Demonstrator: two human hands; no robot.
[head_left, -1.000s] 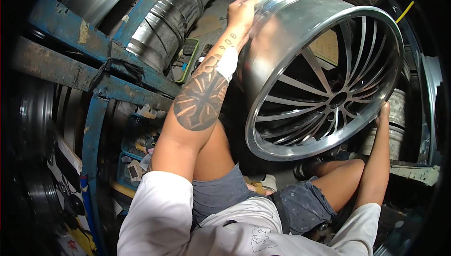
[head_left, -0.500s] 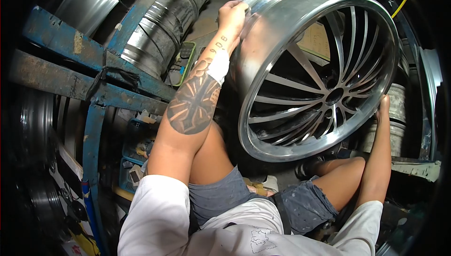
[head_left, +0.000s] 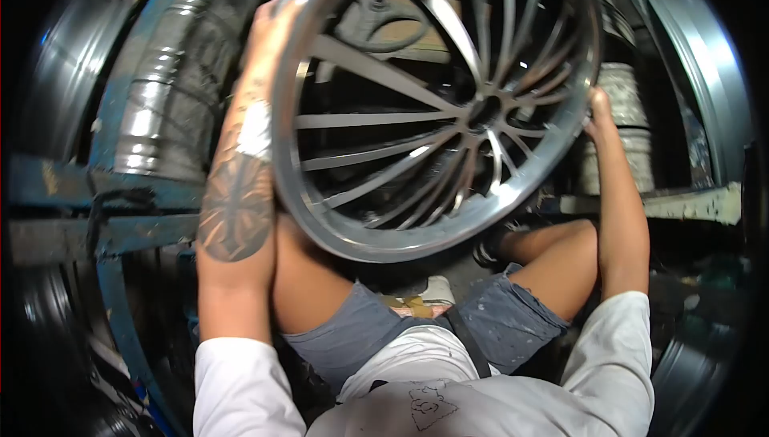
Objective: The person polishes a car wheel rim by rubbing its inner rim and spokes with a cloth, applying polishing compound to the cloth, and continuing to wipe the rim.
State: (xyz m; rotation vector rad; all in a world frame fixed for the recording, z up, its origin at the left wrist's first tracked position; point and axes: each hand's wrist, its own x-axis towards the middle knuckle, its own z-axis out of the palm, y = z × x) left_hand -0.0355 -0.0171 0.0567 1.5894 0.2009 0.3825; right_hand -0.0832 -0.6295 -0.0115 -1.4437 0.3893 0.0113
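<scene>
A large multi-spoke alloy wheel rim (head_left: 384,243) is held up in front of me, over my knees. Its spoked face is turned towards me and tilted, with a polished lip and dark gaps between bright spokes. My left hand (head_left: 276,24) grips its upper left side, the fingers mostly hidden by the rim and somewhat blurred. On the lower right edge, my right hand (head_left: 597,110) holds the lip, with its other fingers out of sight behind the metal. No tyre is on the rim.
Bare wheel barrels (head_left: 172,76) are stacked on the left behind a blue metal frame (head_left: 48,185). More dusty rims (head_left: 621,128) stand at right, near a pale ledge (head_left: 689,203). Through the spokes shows a grey steering-wheel-like object (head_left: 376,24).
The wheel rim has shifted left and up in view, and its face has turned more squarely towards me. Both hands have moved with it; the surroundings have shifted left too.
</scene>
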